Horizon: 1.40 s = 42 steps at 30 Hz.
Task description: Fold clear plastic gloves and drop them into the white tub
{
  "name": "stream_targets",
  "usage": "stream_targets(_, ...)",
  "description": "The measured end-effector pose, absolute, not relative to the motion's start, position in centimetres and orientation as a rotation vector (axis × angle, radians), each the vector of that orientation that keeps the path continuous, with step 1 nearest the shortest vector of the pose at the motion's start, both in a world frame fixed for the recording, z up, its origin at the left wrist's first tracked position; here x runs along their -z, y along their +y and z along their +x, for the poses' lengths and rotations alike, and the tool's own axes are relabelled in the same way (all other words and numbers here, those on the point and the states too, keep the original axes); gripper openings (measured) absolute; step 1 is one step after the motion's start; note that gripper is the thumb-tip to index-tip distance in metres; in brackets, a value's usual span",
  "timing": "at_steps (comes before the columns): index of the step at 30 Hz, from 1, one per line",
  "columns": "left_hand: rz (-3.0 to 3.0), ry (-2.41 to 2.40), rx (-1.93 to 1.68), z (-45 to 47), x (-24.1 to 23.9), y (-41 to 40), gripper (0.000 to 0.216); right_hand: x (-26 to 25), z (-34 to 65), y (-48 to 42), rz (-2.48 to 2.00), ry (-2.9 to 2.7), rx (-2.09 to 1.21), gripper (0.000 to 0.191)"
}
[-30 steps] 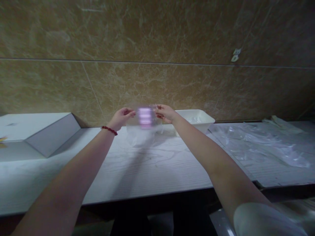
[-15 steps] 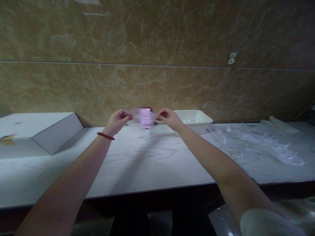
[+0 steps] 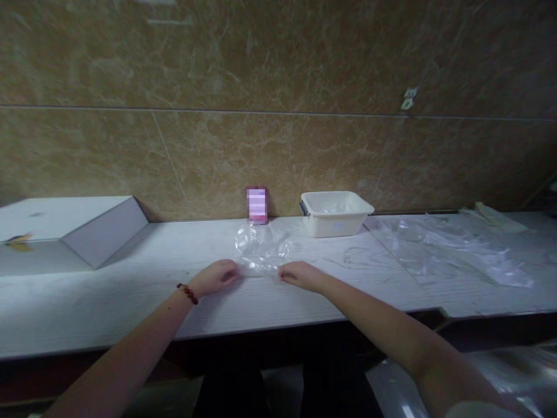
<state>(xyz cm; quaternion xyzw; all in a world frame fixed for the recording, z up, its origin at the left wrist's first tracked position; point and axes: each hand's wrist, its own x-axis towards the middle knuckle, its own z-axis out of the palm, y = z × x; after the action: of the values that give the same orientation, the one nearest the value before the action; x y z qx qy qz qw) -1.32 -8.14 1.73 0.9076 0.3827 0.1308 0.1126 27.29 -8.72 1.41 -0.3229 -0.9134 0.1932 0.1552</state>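
A clear plastic bag (image 3: pixel 261 249) lies on the white wood-grain table (image 3: pixel 304 307), crumpled and shiny, with its near edge stretched between my hands. My left hand (image 3: pixel 217 277), with a dark red bead bracelet on the wrist, pinches the left end of that edge. At the right end, my right hand (image 3: pixel 300 275) grips the plastic between curled fingers. Behind the bag, a phone (image 3: pixel 257 205) with a blurred pinkish screen leans upright against the wall.
A white plastic tub (image 3: pixel 337 223) with clear plastic inside stands right of the phone by the wall. Flat clear plastic bags (image 3: pixel 452 249) spread over the table's right side. A large white box (image 3: pixel 65 232) sits at the left. The tiled wall (image 3: pixel 278 145) bounds the table's back.
Both hands have come down and toward me, bringing the plastic from in front of the phone onto the table. The phone and tub are now uncovered.
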Motion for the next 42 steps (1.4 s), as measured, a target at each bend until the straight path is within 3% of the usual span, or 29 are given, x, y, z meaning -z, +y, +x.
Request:
stream_targets(5,2.635,1.183,-0.368,-1.2,-2.2,-8.0,0.031,-0.9,27.8,-9.5,-0.859,-2.708,-0.494,0.014)
stream_targets(11,2.598,1.635,-0.621,1.4,-0.8,-6.1,0.029,-0.9,28.1,-9.5,-0.827,-2.747,-0.45,0.013)
stream_targets(16,2.31,2.007,-0.746,2.0,1.0,-4.0,0.05,-1.7,28.5,-9.9,-0.787,-2.788,-0.434,0.015)
stream_targets(22,2.3,2.163,-0.604,0.0,0.3,-3.7,0.037,-2.7,28.7,-9.5,-0.786,-2.728,-0.463,0.021)
stream_targets(25,2.481,2.079,-0.554,0.8,-0.7,-4.3,0.032,-2.7,27.1,-7.8,-0.987,-2.501,-0.43,0.023)
stream_targets(30,2.719,1.55,-0.411,5.0,0.8,-5.5,0.041,-0.5,22.1,-5.1,-1.16,-2.386,-0.465,0.031)
stream_targets(37,2.741,1.645,-0.227,6.0,2.7,-7.2,0.07,2.5,22.2,-3.5,-1.367,-2.537,-0.177,0.058)
stream_targets(42,2.716,1.625,-0.16,5.8,2.0,-7.4,0.084,1.9,25.1,-1.3,-1.492,-2.593,-0.178,0.062)
